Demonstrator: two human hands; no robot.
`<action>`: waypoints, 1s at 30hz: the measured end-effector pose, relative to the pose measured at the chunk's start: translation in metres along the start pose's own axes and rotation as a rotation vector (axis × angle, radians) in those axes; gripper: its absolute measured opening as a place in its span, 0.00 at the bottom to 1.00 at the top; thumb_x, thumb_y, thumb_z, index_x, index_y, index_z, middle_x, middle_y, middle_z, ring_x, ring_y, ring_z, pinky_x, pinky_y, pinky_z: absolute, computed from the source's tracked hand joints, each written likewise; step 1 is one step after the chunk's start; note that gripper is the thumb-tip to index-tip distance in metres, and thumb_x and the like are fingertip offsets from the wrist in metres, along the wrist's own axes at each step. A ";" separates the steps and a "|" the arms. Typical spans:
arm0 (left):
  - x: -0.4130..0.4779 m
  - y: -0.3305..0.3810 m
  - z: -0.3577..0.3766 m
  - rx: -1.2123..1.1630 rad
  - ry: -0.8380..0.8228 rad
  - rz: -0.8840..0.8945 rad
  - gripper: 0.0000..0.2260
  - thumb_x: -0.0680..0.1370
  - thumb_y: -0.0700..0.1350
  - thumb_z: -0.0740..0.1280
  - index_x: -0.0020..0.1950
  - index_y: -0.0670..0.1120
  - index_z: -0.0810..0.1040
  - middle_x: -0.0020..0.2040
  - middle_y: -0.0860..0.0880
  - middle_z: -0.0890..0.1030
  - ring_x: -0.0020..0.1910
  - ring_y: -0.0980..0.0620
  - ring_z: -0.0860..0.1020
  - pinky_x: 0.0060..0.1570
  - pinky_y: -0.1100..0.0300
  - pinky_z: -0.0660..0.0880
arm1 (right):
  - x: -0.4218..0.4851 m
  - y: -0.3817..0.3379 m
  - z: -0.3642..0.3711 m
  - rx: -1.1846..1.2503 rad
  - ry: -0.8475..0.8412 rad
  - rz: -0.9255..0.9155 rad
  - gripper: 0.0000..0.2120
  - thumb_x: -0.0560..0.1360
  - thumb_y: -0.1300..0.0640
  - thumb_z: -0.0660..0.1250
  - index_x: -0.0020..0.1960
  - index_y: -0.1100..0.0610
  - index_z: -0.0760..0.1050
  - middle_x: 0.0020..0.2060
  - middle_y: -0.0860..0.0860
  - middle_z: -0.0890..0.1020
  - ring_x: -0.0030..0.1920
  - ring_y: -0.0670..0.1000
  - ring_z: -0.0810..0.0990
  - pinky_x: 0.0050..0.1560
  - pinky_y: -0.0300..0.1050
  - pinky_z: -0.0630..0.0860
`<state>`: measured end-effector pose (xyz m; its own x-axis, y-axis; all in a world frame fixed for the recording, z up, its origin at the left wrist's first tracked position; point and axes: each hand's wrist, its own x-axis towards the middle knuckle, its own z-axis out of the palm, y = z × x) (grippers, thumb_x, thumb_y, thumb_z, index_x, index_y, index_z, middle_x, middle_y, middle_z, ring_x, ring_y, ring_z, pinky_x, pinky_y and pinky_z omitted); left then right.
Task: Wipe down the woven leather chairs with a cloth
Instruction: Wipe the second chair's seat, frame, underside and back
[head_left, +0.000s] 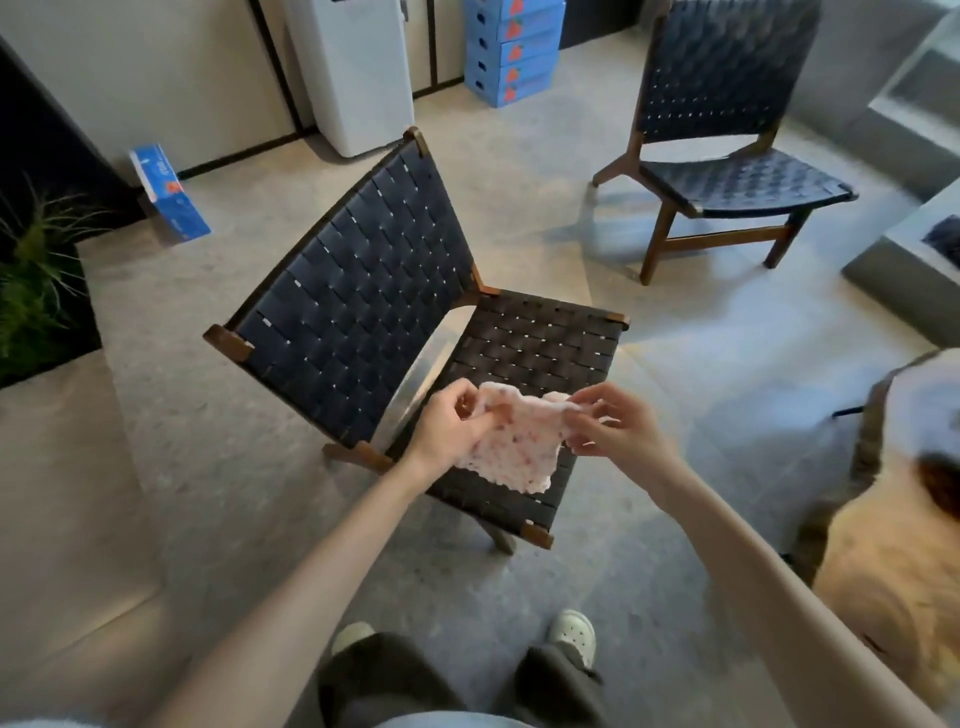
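Together, left hand and right hand pinch the cloth, seemingly above the near chair.

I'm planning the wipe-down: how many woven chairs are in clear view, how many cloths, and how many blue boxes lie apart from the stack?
Woven chairs: 2, near chair and far chair
Cloth: 1
Loose blue box: 1
Total: 4

Far chair: top of backrest cut off by the upper edge.
White appliance: top cut off, kind unclear.
Near chair: part of seat hidden behind cloth.
Pale shape: right edge, blurred, cannot tell what.
Blue box: print too small to read.
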<state>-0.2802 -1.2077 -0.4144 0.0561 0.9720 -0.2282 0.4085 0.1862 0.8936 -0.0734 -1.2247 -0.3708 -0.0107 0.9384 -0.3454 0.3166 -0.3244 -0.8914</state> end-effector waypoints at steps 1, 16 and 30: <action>0.003 0.005 0.019 -0.006 0.004 -0.015 0.12 0.75 0.51 0.72 0.44 0.42 0.75 0.39 0.49 0.79 0.42 0.52 0.79 0.39 0.59 0.77 | 0.003 0.007 -0.018 -0.031 -0.014 -0.004 0.03 0.76 0.60 0.69 0.45 0.53 0.76 0.36 0.52 0.80 0.36 0.51 0.82 0.42 0.46 0.82; 0.111 0.075 0.203 -0.075 -0.027 -0.056 0.12 0.76 0.53 0.69 0.50 0.44 0.77 0.44 0.54 0.79 0.43 0.60 0.78 0.40 0.71 0.75 | 0.129 0.062 -0.226 -0.072 0.012 0.040 0.02 0.76 0.57 0.70 0.46 0.52 0.77 0.39 0.53 0.81 0.38 0.51 0.82 0.41 0.43 0.80; 0.374 0.157 0.267 -0.099 -0.017 -0.087 0.10 0.74 0.46 0.73 0.48 0.46 0.73 0.46 0.51 0.80 0.46 0.54 0.79 0.44 0.68 0.75 | 0.375 0.010 -0.379 -0.258 -0.013 0.031 0.03 0.76 0.55 0.69 0.49 0.51 0.76 0.44 0.53 0.82 0.41 0.51 0.83 0.41 0.41 0.81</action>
<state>0.0481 -0.8529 -0.4628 0.0397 0.9492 -0.3122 0.3208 0.2838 0.9036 0.2856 -0.8309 -0.3978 -0.0091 0.9265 -0.3763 0.5482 -0.3101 -0.7768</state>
